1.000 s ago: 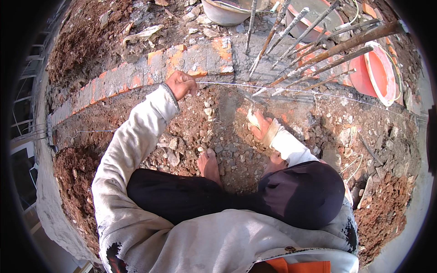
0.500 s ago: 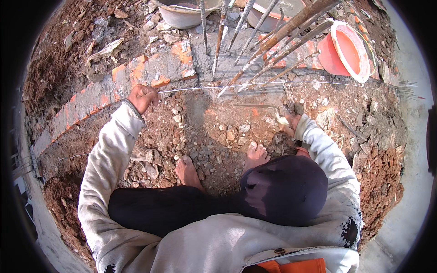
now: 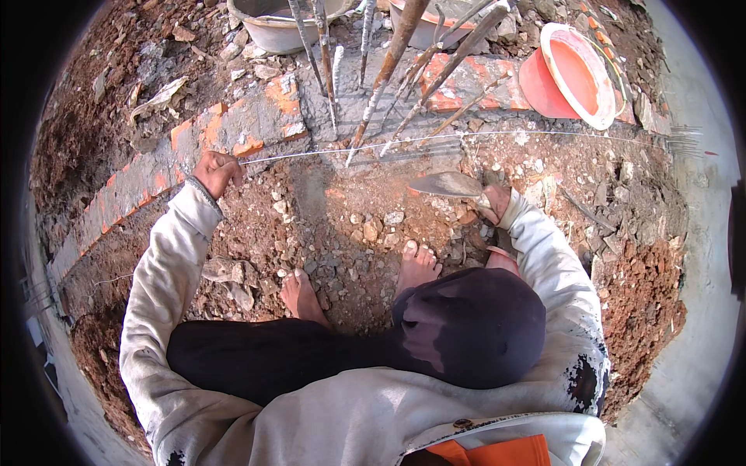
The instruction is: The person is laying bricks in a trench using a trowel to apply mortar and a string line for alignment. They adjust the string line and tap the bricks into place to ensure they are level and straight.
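My left hand (image 3: 216, 172) is closed on a thin white string (image 3: 311, 153), just in front of the mortar-smeared brick course (image 3: 186, 144). The string runs taut to the right, past several rusty steel bars (image 3: 386, 74). In my right hand (image 3: 497, 203) is a trowel (image 3: 449, 184), gripped at its handle low over the rubble. Its grey blade points left, with the broad face showing, a little below the string.
A tilted pink bucket (image 3: 536, 85) with a white rim rests by the bricks (image 3: 474, 81) at the far right. Two basins stand at the back, a whitish one (image 3: 276, 37) and another (image 3: 423, 29). Stony soil surrounds my bare feet (image 3: 301, 297). Concrete (image 3: 699, 233) borders the right side.
The trowel has turned in my right hand, from its thin edge showing to its broad face showing. My left hand stays closed on the string. The whole view has shifted slightly.
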Available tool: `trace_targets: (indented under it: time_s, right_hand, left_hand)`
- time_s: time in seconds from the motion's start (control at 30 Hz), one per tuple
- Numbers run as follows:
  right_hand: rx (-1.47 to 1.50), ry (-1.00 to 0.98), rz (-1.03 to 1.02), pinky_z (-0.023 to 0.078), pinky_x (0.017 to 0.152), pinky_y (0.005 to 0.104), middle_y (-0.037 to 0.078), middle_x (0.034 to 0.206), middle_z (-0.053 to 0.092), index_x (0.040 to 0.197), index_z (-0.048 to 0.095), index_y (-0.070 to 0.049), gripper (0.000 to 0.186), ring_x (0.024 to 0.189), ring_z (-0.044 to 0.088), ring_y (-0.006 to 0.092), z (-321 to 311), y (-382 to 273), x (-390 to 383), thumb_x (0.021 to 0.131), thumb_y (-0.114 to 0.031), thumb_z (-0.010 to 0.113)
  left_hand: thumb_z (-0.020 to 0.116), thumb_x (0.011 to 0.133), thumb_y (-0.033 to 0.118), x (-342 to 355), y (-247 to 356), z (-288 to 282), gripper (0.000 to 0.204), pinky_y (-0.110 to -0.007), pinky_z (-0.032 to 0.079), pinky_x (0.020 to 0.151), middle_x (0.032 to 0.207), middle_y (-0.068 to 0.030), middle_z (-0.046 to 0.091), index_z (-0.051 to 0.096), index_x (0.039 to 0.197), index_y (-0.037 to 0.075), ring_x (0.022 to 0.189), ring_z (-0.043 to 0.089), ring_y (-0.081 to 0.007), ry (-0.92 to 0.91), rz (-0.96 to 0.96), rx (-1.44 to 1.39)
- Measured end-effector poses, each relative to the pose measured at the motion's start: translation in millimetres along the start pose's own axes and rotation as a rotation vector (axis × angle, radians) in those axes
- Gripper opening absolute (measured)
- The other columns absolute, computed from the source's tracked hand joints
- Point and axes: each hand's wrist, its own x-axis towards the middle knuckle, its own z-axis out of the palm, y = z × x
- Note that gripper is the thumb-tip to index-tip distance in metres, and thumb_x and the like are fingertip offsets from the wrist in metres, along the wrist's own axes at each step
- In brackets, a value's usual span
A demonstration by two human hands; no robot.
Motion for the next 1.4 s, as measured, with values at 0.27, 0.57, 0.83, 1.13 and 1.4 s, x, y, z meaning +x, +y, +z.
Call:
trace_targets:
  time_s: [0.27,0.57,0.83,1.13,1.4]
  right_hand:
    - [-0.080,0.060,-0.012,0.043,0.066,0.0459,0.021,0.081,0.056,0.103,0.042,-0.004,0.037,0.075,0.055,0.0400,13,8,-8,0.081,-0.034,0.049]
    - [-0.209,-0.161,0.374,0.044,0.077,0.0420,0.028,0.098,0.053,0.119,0.035,-0.005,0.053,0.090,0.053,0.0396,9,21,-16,0.075,-0.028,0.056]
    - [0.372,0.121,0.469,0.046,0.066,0.0401,0.016,0.081,0.060,0.105,0.050,-0.004,0.045,0.072,0.058,0.0306,2,-76,-48,0.077,-0.038,0.057]
    - [1.939,1.510,0.740,0.042,0.045,0.0380,0.006,0.076,0.050,0.098,0.042,-0.010,0.022,0.052,0.049,0.0206,-1,-143,37,0.084,-0.022,0.053]
    - [2.151,0.774,1.274,0.038,0.044,0.0424,0.007,0.071,0.052,0.095,0.048,-0.016,0.028,0.050,0.047,0.0244,55,-138,61,0.077,-0.035,0.060]
  left_hand:
    - [0.045,0.066,0.007,3,7,-1,0.021,-0.028,0.045,0.059,0.055,-0.0115,0.058,0.057,0.052,-0.003,0.055,0.055,-0.0175,0.044,-0.037,-0.041]
    - [0.045,0.068,0.010,17,-4,-4,0.022,-0.026,0.041,0.055,0.054,-0.0086,0.057,0.057,0.053,-0.002,0.050,0.051,-0.0147,0.031,0.080,-0.005]
    - [0.044,0.068,0.008,0,8,-10,0.024,-0.028,0.041,0.058,0.049,-0.0086,0.053,0.053,0.047,0.000,0.051,0.050,-0.0162,0.057,0.026,-0.097]
    - [0.048,0.075,0.013,-13,-8,-23,0.022,-0.023,0.018,0.037,0.042,0.0051,0.033,0.062,0.064,0.000,0.037,0.025,-0.0047,0.070,-0.007,-0.325]
    - [0.048,0.078,0.011,-11,-12,-17,0.023,-0.023,0.016,0.037,0.042,0.0055,0.034,0.056,0.058,0.002,0.037,0.023,-0.0041,0.073,-0.055,-0.348]
